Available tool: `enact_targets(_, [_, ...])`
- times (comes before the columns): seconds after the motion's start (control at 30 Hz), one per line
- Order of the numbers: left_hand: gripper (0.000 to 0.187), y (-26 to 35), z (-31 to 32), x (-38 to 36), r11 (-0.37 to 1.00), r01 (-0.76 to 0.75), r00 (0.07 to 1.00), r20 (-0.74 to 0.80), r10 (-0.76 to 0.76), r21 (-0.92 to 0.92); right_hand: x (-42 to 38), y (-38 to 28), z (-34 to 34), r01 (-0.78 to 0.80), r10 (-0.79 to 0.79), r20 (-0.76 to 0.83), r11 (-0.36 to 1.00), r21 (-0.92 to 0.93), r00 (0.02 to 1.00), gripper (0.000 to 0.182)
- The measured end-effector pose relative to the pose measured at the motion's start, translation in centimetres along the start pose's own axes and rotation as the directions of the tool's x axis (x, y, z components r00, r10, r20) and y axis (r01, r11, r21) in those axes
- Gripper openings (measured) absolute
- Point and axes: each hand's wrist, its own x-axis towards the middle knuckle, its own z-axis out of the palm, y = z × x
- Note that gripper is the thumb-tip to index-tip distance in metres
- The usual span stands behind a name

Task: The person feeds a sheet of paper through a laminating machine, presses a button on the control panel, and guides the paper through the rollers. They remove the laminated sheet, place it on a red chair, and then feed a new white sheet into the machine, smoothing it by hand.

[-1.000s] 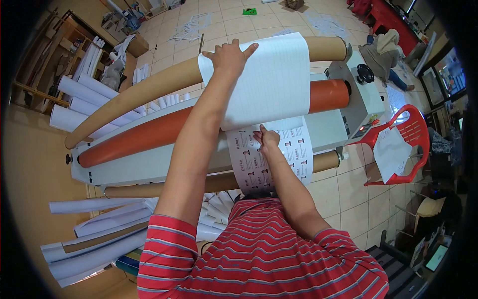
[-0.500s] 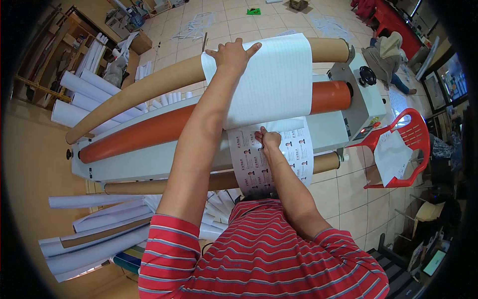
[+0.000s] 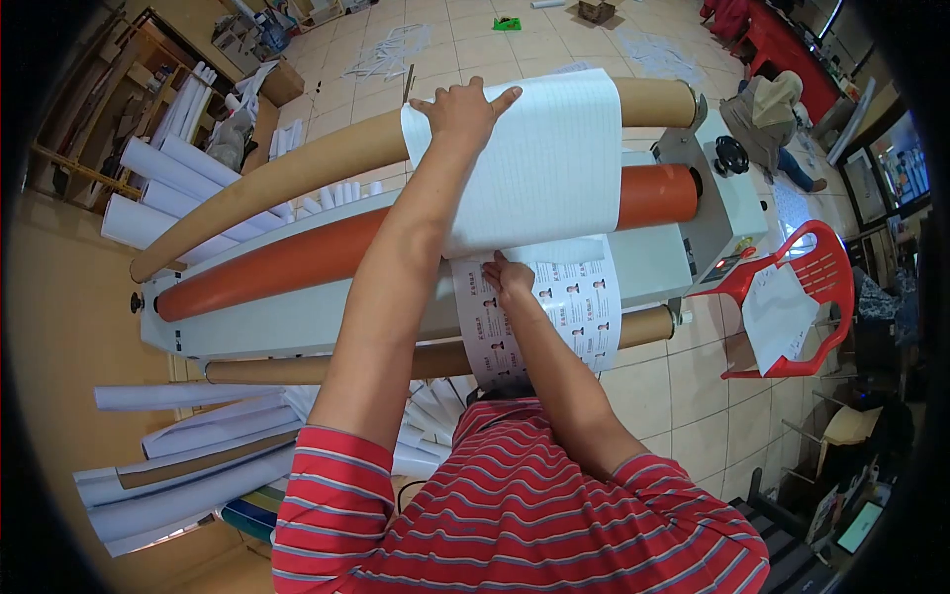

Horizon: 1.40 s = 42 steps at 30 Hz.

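Observation:
My left hand [image 3: 461,111] lies with spread fingers on the upper left corner of a white lined sheet [image 3: 539,158], over the top cardboard tube [image 3: 287,183]. This sheet drapes down across the orange roller [image 3: 277,265] of a long grey machine. Below its lower edge, a printed sheet [image 3: 584,307] with rows of small portraits and text hangs over the machine's front. My right hand [image 3: 511,278] rests on the printed sheet's upper part, fingers apart, its fingertips near the lined sheet's lower edge.
A black knob [image 3: 730,155] sits on the machine's right end. Right of it stands a red plastic chair [image 3: 841,297] with a white paper on it. Paper rolls [image 3: 198,475] lie at left. A person [image 3: 777,124] is low on the floor at the upper right.
My right hand has moved a little left along the top of the printed sheet. My left hand stays in nearly the same place.

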Motion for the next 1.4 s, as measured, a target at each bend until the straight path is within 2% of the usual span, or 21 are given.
enact_targets(0.17, [0.084,0.0,-0.3,0.0,0.999,-0.012,1.000,0.013,0.012,-0.051,-0.1,0.0,-0.2,0.104,-0.106,-0.014,0.991,-0.089,0.994,0.019])
enact_targets(0.4, [0.081,0.1,-0.3,0.1,0.999,0.027,1.000,0.015,-0.027,-0.035,0.0,-0.1,-0.3,0.105,-0.106,-0.001,0.990,-0.095,0.994,0.018])
enact_targets(0.8, [0.084,0.0,-0.3,0.2,0.998,-0.017,0.999,0.043,0.020,-0.057,0.4,0.3,-0.6,0.116,-0.120,-0.019,0.986,-0.121,0.993,0.018])
enact_targets(0.9, [0.083,0.0,-0.3,0.1,0.998,-0.019,1.000,0.020,0.021,-0.061,0.3,0.8,-0.6,0.147,-0.145,0.023,0.981,-0.123,0.989,0.015])
enact_targets(1.0, [0.082,0.0,-0.5,0.1,0.999,-0.013,0.999,0.030,0.015,-0.052,-0.4,0.6,0.3,0.106,-0.107,-0.008,0.993,-0.043,0.994,0.013])
enact_targets(1.07, [0.082,0.1,-0.4,0.1,0.998,-0.013,0.999,0.028,0.015,-0.057,-1.0,-0.1,1.2,-0.060,0.056,-0.079,0.997,-0.053,0.995,0.014])
enact_targets(1.2, [0.080,0.1,-0.2,0.1,0.999,0.005,1.000,0.022,-0.004,-0.054,0.8,1.7,1.7,-0.013,0.014,-0.042,0.999,0.036,0.999,0.021])
enact_targets(1.4, [0.081,0.1,-0.3,0.1,0.999,0.002,1.000,0.004,-0.002,-0.054,1.9,2.1,1.4,0.001,-0.002,-0.042,1.000,-0.020,0.999,0.019])
